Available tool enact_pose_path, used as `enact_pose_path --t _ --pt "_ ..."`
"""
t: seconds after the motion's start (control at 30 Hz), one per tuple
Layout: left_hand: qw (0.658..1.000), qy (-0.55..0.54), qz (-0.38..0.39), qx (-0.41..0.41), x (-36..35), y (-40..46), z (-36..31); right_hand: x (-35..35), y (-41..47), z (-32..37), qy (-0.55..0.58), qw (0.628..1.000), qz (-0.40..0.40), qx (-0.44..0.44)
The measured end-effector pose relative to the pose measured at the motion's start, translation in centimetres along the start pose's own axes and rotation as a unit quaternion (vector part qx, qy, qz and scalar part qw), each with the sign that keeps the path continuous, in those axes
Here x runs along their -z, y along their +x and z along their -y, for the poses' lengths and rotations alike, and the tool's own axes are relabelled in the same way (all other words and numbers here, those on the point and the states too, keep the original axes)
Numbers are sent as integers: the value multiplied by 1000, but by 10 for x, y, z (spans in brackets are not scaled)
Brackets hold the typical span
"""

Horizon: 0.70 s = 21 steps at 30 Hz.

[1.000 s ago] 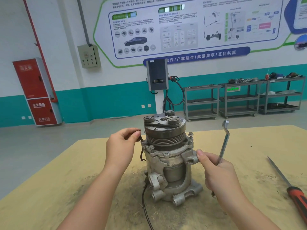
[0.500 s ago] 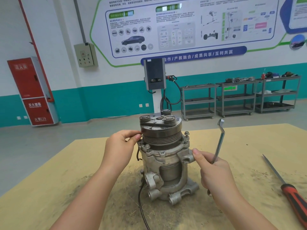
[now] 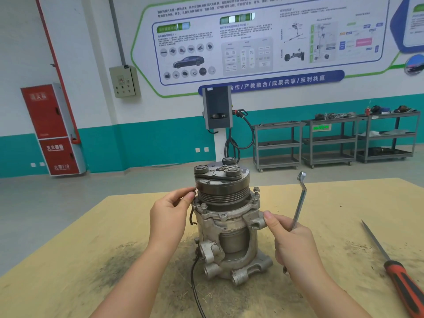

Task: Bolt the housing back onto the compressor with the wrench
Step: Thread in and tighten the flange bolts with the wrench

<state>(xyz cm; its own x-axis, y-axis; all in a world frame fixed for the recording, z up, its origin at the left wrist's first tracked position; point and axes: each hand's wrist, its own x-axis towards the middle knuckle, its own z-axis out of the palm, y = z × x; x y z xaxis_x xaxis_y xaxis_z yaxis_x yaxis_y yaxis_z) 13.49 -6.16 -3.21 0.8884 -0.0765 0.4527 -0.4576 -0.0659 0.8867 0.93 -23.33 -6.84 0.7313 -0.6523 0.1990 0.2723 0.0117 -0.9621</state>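
A grey metal compressor [image 3: 229,228] stands upright on the yellow table [image 3: 68,271], a dark pulley on top. Its housing flange [image 3: 227,214] carries bolts; two of them [image 3: 255,193] stick up at the right rim. My left hand [image 3: 171,214] is at the left rim with thumb and fingers pinched on a small part there, possibly a bolt; it is mostly hidden. My right hand [image 3: 291,239] grips a bent silver wrench [image 3: 300,198] that points up, and its thumb presses on the housing's right lug.
A red-handled screwdriver [image 3: 397,269] lies on the table at the right. A black cable [image 3: 195,283] trails from the compressor toward the near edge. Dark grime covers the table around the base. Beyond are a charger post [image 3: 218,109] and grey trolleys [image 3: 332,141].
My view has shifted slightly. Both hands stay in nearly the same places on the compressor; the left fingers have closed tighter at the left rim.
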Motion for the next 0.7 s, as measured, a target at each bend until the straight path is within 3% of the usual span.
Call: enact_pose_path --t 0.2,0.7 --pt "996 -48 29 76 1 10 -5 1 1 -3 6 1000 -8 -9" --pt "999 -17 27 39 2 3 -5 3 4 -7 23 1000 -4 -17"
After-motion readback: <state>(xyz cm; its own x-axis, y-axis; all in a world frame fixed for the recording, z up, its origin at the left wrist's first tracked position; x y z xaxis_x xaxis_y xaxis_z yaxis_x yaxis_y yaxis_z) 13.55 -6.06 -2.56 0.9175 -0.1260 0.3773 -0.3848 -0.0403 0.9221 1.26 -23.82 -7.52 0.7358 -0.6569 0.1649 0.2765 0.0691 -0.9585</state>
